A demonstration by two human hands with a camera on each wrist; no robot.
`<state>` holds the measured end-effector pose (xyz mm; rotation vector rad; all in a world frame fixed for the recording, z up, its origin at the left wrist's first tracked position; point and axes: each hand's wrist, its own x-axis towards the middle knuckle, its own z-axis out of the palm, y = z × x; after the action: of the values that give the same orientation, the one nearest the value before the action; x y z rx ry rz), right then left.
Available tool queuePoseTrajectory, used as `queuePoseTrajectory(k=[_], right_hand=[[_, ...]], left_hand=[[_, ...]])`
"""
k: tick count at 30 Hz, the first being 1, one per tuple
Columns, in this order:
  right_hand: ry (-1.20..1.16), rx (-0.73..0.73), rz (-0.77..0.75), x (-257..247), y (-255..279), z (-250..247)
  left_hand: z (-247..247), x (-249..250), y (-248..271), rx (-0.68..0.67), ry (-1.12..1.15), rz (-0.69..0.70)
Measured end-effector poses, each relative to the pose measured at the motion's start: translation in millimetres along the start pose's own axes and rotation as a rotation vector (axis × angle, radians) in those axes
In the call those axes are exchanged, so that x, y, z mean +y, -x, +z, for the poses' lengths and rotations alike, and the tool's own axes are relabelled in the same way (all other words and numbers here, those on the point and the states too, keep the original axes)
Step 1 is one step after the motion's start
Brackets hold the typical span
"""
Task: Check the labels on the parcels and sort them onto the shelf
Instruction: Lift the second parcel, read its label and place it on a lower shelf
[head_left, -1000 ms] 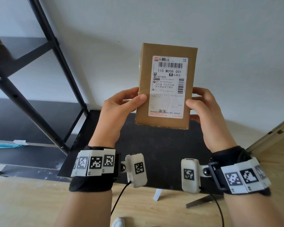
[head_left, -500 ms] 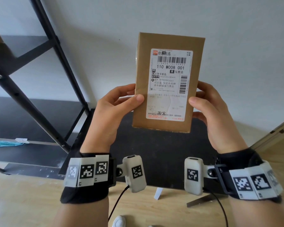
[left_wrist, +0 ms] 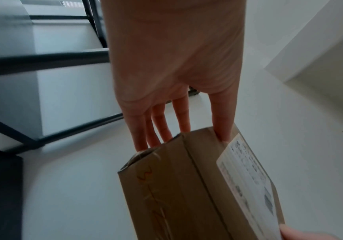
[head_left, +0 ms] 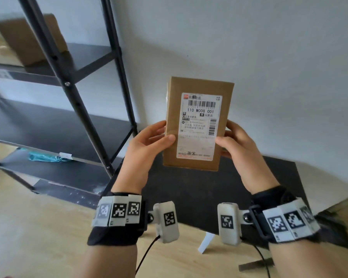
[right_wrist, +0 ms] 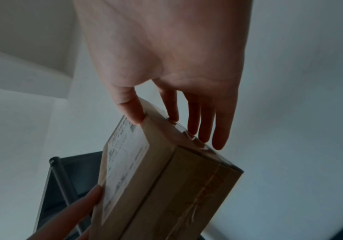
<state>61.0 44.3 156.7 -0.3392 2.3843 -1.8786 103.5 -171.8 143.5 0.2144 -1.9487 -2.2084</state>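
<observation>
A brown cardboard parcel [head_left: 173,109] stands upright in the air before the white wall, its white shipping label [head_left: 199,125] facing me. My left hand [head_left: 149,141] grips its left edge, thumb on the front and fingers behind. My right hand [head_left: 237,145] grips the right edge the same way. The left wrist view shows the parcel [left_wrist: 176,186] with the fingers [left_wrist: 156,129] behind it and the thumb by the label [left_wrist: 248,178]. In the right wrist view the parcel [right_wrist: 176,186] is pinched between thumb and fingers [right_wrist: 205,123].
A black metal shelf [head_left: 74,93] stands to the left, with a brown box [head_left: 28,39] on an upper level and a teal bag [head_left: 42,157] on a low one. A black table [head_left: 199,189] lies below my hands. Beneath is wooden floor [head_left: 38,233].
My view has swung left, so more of the shelf and the brown box on it show. Both hands keep the same hold on the parcel, which sits slightly lower in view.
</observation>
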Motion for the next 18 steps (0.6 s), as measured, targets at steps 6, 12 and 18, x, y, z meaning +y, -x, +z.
queuePoseTrajectory(k=[6, 12, 18], right_hand=[[0.008, -0.144, 0.042, -14, 6, 88], [-0.052, -0.237, 0.101, -29, 29, 205], [-0.107, -0.255, 0.185, -35, 57, 320]], left_hand=[[-91, -4, 31, 0.103, -0.012, -0.070], [-202, -2, 72, 0.217, -0.044, -0.159], [-308, 0, 105, 0.238, -0.094, -0.274]])
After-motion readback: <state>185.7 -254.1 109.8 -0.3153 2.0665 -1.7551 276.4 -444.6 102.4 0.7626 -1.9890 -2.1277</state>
